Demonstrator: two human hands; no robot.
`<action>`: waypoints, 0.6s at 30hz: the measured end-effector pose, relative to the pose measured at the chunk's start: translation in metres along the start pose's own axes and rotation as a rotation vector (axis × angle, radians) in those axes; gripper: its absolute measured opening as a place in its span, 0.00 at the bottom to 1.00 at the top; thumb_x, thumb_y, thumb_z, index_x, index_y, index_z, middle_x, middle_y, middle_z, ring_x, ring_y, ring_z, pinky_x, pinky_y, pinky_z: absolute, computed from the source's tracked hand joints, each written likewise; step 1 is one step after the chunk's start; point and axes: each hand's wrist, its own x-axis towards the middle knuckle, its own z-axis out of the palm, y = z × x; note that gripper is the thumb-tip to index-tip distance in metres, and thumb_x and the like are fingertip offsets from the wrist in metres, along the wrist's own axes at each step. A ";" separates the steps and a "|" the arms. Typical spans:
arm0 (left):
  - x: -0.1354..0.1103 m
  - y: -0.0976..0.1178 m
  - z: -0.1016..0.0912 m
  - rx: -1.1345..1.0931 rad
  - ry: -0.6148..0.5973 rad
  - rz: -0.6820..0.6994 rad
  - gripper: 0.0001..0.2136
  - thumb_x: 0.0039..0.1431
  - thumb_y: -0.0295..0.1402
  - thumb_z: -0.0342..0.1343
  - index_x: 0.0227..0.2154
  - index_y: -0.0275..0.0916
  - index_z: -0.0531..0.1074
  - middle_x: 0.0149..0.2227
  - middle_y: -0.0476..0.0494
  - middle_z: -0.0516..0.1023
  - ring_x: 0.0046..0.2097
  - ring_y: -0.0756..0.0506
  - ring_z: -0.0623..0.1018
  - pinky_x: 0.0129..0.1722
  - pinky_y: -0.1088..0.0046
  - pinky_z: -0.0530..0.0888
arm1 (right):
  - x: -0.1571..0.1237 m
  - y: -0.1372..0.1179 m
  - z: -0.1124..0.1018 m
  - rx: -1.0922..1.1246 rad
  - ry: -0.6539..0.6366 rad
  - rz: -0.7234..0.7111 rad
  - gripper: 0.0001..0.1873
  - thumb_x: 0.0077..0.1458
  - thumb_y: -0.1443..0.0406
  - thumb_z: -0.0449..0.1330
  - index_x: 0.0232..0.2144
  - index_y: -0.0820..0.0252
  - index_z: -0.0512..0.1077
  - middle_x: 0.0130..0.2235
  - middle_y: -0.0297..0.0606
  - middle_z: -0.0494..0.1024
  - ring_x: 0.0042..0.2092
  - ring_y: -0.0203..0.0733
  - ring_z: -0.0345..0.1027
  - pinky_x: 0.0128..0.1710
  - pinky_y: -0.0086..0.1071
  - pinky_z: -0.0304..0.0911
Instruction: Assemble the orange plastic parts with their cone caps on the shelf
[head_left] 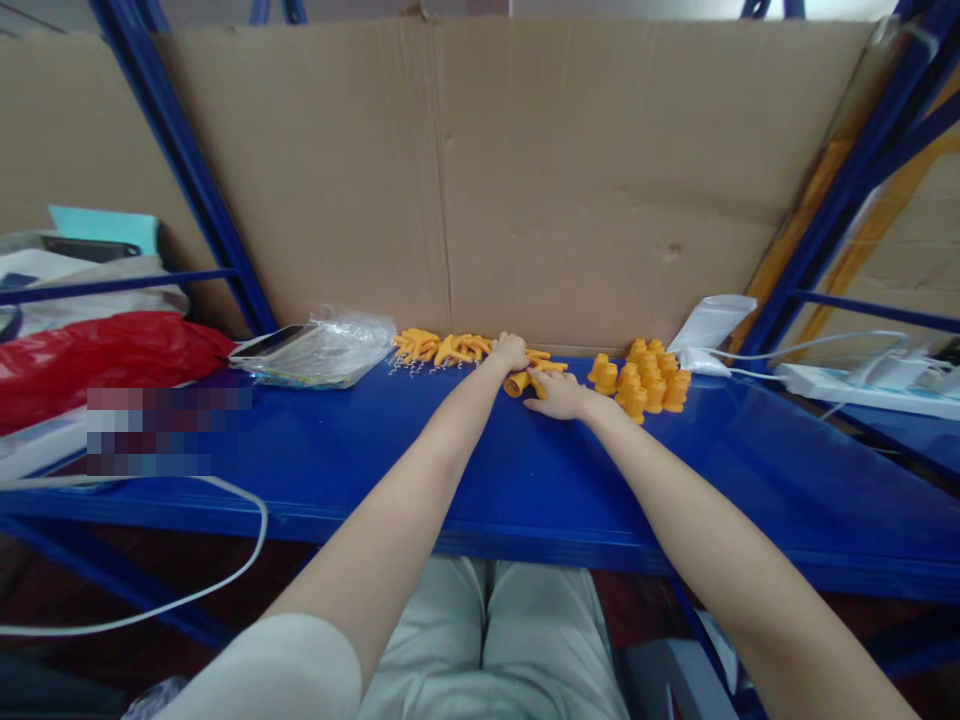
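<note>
My left hand (510, 352) reaches to the back of the blue table, at the right end of a row of orange corkscrew pieces (457, 350) with metal spirals. Its fingers point away from me, and their tips are hidden. Just to the right, my right hand (559, 393) lies low over the table, its thumb and fingers around an orange plastic piece (541, 384), mostly covered. Between the hands, an orange hollow cylinder (515, 385) lies on its side with its round end facing me. Several orange bell-shaped cups (649, 375) stand grouped to the right of my right hand.
A tall cardboard sheet (562, 180) closes off the back of the blue table (360, 450). Clear plastic bags (330, 350) lie left of the corkscrew pieces. A white packet (712, 325), cables and a power strip (870, 390) are at right; a red bag (112, 350) is at left.
</note>
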 end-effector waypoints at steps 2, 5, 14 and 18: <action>-0.001 0.003 -0.006 0.030 0.013 -0.138 0.10 0.49 0.32 0.67 0.35 0.33 0.79 0.44 0.29 0.81 0.57 0.30 0.73 0.55 0.54 0.72 | -0.003 -0.003 -0.002 -0.004 -0.011 0.015 0.41 0.63 0.50 0.54 0.72 0.53 0.47 0.72 0.51 0.50 0.71 0.67 0.44 0.64 0.61 0.51; -0.003 0.005 -0.023 -0.122 0.026 -0.263 0.11 0.53 0.37 0.65 0.30 0.32 0.77 0.35 0.31 0.81 0.51 0.32 0.77 0.51 0.58 0.74 | -0.006 -0.004 -0.004 0.005 -0.013 0.025 0.41 0.63 0.50 0.53 0.73 0.52 0.47 0.73 0.50 0.49 0.71 0.69 0.44 0.63 0.65 0.50; -0.038 -0.008 -0.084 -0.930 0.111 -0.501 0.07 0.62 0.29 0.50 0.32 0.35 0.73 0.29 0.38 0.80 0.35 0.43 0.82 0.37 0.67 0.77 | 0.002 -0.003 0.004 0.064 0.058 0.056 0.38 0.64 0.49 0.52 0.71 0.49 0.51 0.71 0.46 0.54 0.70 0.66 0.45 0.63 0.63 0.51; -0.077 -0.010 -0.103 -1.253 0.169 -0.584 0.08 0.63 0.31 0.51 0.37 0.34 0.74 0.28 0.39 0.79 0.31 0.46 0.81 0.35 0.72 0.77 | 0.002 -0.009 0.007 0.094 0.144 0.104 0.31 0.66 0.51 0.48 0.69 0.49 0.58 0.70 0.45 0.59 0.69 0.66 0.50 0.60 0.68 0.53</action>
